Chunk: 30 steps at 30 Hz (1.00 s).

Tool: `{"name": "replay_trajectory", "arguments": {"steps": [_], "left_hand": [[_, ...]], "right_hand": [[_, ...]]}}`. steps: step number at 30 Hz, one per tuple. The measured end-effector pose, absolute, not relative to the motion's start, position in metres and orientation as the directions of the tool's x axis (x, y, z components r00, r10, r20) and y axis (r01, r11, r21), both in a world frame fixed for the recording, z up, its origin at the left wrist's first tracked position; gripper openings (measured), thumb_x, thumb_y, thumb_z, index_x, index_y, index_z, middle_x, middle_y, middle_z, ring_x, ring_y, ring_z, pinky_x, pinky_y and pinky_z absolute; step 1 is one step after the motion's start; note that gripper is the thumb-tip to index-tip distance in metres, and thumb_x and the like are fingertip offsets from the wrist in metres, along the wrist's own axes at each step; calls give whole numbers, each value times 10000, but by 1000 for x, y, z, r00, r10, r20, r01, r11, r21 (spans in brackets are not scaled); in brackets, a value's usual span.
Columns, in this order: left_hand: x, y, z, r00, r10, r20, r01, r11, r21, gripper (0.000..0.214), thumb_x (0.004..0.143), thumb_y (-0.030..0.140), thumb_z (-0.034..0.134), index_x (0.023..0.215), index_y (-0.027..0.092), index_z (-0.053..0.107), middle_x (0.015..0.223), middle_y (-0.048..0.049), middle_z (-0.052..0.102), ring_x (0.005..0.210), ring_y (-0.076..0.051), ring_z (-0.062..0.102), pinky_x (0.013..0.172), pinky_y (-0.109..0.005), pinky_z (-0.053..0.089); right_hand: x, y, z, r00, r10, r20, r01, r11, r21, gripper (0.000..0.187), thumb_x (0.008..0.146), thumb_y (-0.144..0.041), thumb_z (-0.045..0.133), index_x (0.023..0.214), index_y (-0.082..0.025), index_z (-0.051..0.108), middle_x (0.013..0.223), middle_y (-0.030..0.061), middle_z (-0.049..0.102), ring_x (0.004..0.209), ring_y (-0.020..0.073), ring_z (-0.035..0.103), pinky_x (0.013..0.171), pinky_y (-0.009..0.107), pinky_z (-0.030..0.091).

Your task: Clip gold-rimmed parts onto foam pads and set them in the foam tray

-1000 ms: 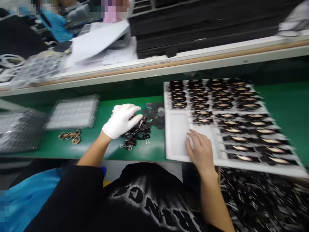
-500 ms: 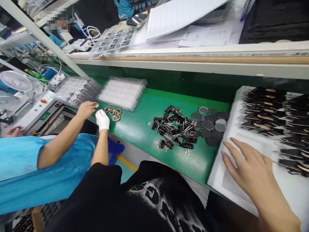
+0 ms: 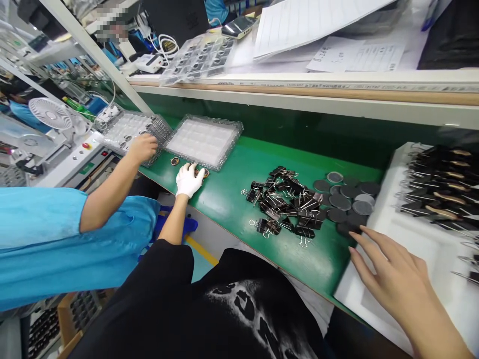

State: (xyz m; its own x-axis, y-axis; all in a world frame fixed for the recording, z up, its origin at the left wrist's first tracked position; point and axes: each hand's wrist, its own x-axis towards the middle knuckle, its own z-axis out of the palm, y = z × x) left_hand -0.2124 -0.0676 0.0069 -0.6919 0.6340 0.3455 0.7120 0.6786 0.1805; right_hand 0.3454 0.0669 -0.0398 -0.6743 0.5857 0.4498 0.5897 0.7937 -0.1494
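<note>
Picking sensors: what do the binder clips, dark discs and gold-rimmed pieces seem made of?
Binder clips: likely metal; black, painted-looking bodies, bare wire handles glinting silver.
Dark discs: perhaps plastic or rubber; flat, grey-black, mostly dull, some paler.
Gold-rimmed pieces: maybe metal or metallic-coated plastic; shiny rims, too small to tell.

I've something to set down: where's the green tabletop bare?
Bare: the green tabletop between the clear plastic tray and black metal binder clips, and its front patch between those clips and the white tray. Crowded: among the clips and round dark discs.
</note>
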Motion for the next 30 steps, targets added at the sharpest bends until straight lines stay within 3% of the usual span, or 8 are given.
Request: {"name": "replay_trajectory", "arguments": {"steps": [7,14,17,19,23,25,27,30], "left_hand": [[-123,-49,-21,-634,688,353,765,626,155,558,942,561,575,1367,209,657,1479,-155,583,1384,-361,495,1179,-499,397],[-55,5,-22,-642,661,388,765,581,277,497,970,543,590,1356,240,670,1456,-186,576,1345,-400,503,1060,-550,435],[-84,10,-12,-674,560,482,733,588,342,482,1014,522,538,1395,246,645,1476,-179,543,1325,-371,514,1082,-530,416],[-127,1,-1,-735,418,534,651,655,384,488,1039,472,519,1402,165,628,1498,-207,508,1357,-362,480,1126,-534,381],[-229,-35,26,-811,335,480,542,740,400,489,1062,373,513,1448,74,533,1563,-241,438,1437,-358,430,1156,-628,373],[-264,-53,35,-813,399,424,558,741,374,461,1013,404,622,1405,166,582,1453,-141,577,1330,-303,568,1123,-581,474],[-279,-66,36,-786,476,394,605,722,335,452,997,412,655,1381,180,602,1401,-117,619,1271,-280,617,1094,-555,516],[-262,-79,22,-704,598,384,704,660,262,420,1014,386,615,1358,144,615,1418,-145,619,1332,-297,586,1148,-567,465]], "right_hand": [[343,64,-42,-659,618,428,604,774,-189,346,1080,-390,441,1295,-203,638,1417,152,657,1206,342,673,813,438,502],[340,61,-38,-668,624,405,604,773,-195,343,1081,-371,445,1307,-185,626,1398,158,659,1270,356,637,866,462,536],[342,62,-40,-665,624,411,599,774,-206,340,1074,-362,468,1316,-183,625,1407,159,655,1270,355,638,887,467,546],[343,62,-43,-660,623,421,589,776,-226,325,1067,-340,486,1315,-185,628,1406,156,658,1271,344,639,917,467,550],[343,64,-50,-648,621,441,569,779,-262,296,1057,-291,507,1299,-190,644,1386,145,673,1317,328,609,1005,480,543],[342,64,-54,-644,626,440,566,776,-278,297,1057,-282,511,1305,-192,647,1378,137,679,1350,324,584,1040,488,532],[342,64,-56,-634,638,437,567,768,-298,302,1058,-281,509,1308,-193,652,1366,132,685,1366,323,569,1063,496,523],[341,63,-58,-611,666,427,582,744,-328,318,1061,-298,494,1308,-196,665,1360,130,689,1366,333,563,1074,516,515]]}}
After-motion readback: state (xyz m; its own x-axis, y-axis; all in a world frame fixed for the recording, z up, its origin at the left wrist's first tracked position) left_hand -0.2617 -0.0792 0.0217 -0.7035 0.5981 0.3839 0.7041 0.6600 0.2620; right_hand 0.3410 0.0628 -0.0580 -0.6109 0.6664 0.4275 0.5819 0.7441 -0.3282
